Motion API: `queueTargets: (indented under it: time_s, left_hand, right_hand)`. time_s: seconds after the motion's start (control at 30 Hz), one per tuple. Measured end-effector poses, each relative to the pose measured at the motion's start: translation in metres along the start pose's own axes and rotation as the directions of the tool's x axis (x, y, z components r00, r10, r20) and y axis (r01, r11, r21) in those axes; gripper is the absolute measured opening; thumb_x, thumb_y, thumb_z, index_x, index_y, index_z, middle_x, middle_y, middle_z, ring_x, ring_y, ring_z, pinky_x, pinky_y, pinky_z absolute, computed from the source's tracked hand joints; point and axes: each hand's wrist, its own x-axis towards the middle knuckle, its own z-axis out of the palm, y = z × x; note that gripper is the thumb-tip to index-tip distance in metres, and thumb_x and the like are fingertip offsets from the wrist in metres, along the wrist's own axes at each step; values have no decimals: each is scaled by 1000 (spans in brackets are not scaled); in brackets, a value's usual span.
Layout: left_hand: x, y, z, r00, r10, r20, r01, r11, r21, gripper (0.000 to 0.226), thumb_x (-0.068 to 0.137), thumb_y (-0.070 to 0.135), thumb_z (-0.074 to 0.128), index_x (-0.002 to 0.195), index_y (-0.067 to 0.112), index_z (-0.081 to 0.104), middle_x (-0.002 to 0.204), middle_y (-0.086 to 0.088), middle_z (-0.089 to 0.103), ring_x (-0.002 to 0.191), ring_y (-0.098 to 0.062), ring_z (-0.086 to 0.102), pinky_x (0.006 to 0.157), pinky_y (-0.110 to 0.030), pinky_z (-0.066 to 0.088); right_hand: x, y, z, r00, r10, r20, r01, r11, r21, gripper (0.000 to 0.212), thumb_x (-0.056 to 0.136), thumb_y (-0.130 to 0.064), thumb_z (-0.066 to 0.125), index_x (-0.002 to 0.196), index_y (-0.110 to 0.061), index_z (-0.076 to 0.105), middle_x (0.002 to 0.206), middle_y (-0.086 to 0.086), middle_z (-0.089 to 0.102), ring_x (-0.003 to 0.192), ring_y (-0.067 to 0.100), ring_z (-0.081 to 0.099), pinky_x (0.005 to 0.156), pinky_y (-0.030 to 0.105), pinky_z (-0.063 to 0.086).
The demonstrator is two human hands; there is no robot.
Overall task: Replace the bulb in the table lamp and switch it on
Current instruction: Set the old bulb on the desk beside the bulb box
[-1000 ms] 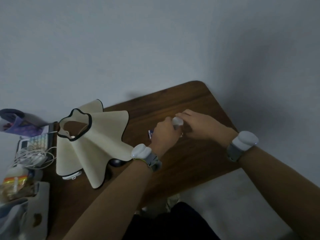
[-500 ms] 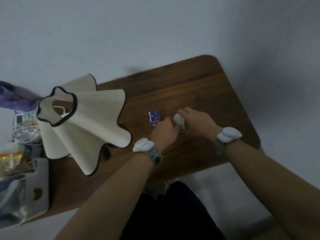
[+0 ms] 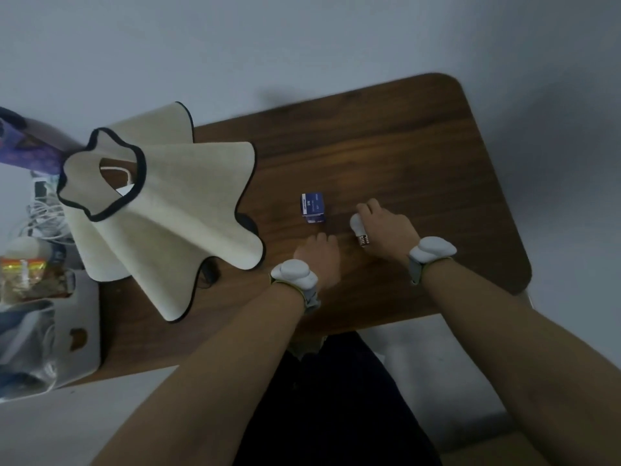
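A table lamp with a wavy cream shade point(image 3: 161, 210) edged in black stands at the left of the brown wooden table point(image 3: 403, 146). My right hand point(image 3: 389, 230) holds a small white bulb point(image 3: 358, 226) just above the table, its metal screw base pointing toward me. My left hand point(image 3: 319, 258) hovers a little to the left of the bulb, fingers curled, with nothing seen in it. A small blue and white bulb box point(image 3: 312, 207) lies on the table between the lamp and the bulb. The lamp's socket is hidden by the shade.
Left of the lamp lie white cables point(image 3: 43, 213), a purple item point(image 3: 23, 149), a snack packet point(image 3: 27, 277) and a white bag point(image 3: 50, 351). A grey wall runs behind the table. The table's right corner is rounded.
My left hand has let go of the bulb and drawn back toward me. The bulb stays in my right hand. The view has tilted, showing more of the table.
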Motion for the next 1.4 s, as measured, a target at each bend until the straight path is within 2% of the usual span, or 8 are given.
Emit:
queueTargets:
  time_s: [0.13, 0.3, 0.47, 0.63, 0.8, 0.87, 1.23, 1.4]
  left_hand:
    - [3, -6, 11, 998, 4, -69, 1, 996, 85, 40, 87, 28, 65, 124, 16, 54, 123, -8, 55, 112, -29, 55, 83, -41, 47]
    - [3, -11, 17, 999, 34, -43, -28, 991, 128, 50, 84, 29, 66, 129, 17, 50, 125, -8, 51, 112, -30, 51, 80, -41, 42]
    - [4, -16, 13, 998, 44, 49, -50, 990, 135, 61, 90, 30, 62, 146, 17, 40, 139, -9, 45, 123, -32, 46, 93, -43, 43]
    - [3, -22, 8, 991, 45, 128, -69, 980, 187, 75, 99, 34, 52, 163, 15, 17, 160, -13, 32, 146, -38, 31, 114, -51, 33]
    - [3, -24, 16, 999, 16, 46, -24, 984, 176, 54, 99, 34, 47, 150, 19, 37, 146, -8, 46, 133, -33, 42, 105, -48, 36]
    - [4, -26, 17, 998, 14, 55, -24, 982, 187, 53, 95, 35, 53, 145, 21, 41, 141, -7, 49, 128, -32, 44, 101, -48, 36]
    - [0, -35, 10, 997, 36, 67, -46, 986, 158, 51, 101, 33, 44, 149, 17, 38, 144, -11, 47, 131, -35, 43, 105, -51, 34]
    - [-6, -31, 2, 996, 52, 71, -64, 984, 167, 60, 95, 34, 55, 149, 16, 37, 144, -12, 48, 130, -37, 43, 105, -52, 35]
  right_hand:
    - [2, 1, 2, 1000, 7, 2, -7, 1000, -31, 66, 94, -32, 70, 145, -12, 34, 135, 12, 42, 108, 36, 63, 66, 43, 50]
    - [5, -1, 5, 1000, 6, 10, -6, 999, -38, 69, 91, -30, 71, 146, -11, 34, 135, 12, 43, 107, 36, 63, 63, 41, 45]
    - [6, -1, 7, 999, -1, 50, 4, 998, -64, 74, 85, -29, 79, 142, -11, 36, 133, 12, 42, 106, 35, 64, 63, 41, 46]
    - [7, 0, 5, 997, -2, 76, 8, 997, -76, 88, 74, -35, 90, 140, -13, 36, 132, 10, 44, 106, 34, 64, 64, 41, 46]
    - [10, 0, 2, 996, -23, 91, 32, 994, -100, 97, 72, -41, 92, 144, -13, 33, 136, 10, 43, 110, 33, 63, 66, 41, 45]
    - [10, 0, 1, 995, -33, 97, 45, 991, -123, 97, 71, -42, 92, 143, -14, 34, 136, 9, 43, 111, 33, 63, 65, 41, 44]
    - [10, -3, -4, 993, -24, 118, 41, 989, -142, 122, 69, -46, 93, 158, -16, 14, 149, 11, 37, 121, 34, 60, 74, 44, 52]
    - [5, -2, -7, 989, -11, 149, 29, 993, -116, 128, 68, -45, 94, 161, -19, 9, 152, 11, 35, 126, 35, 57, 79, 47, 55]
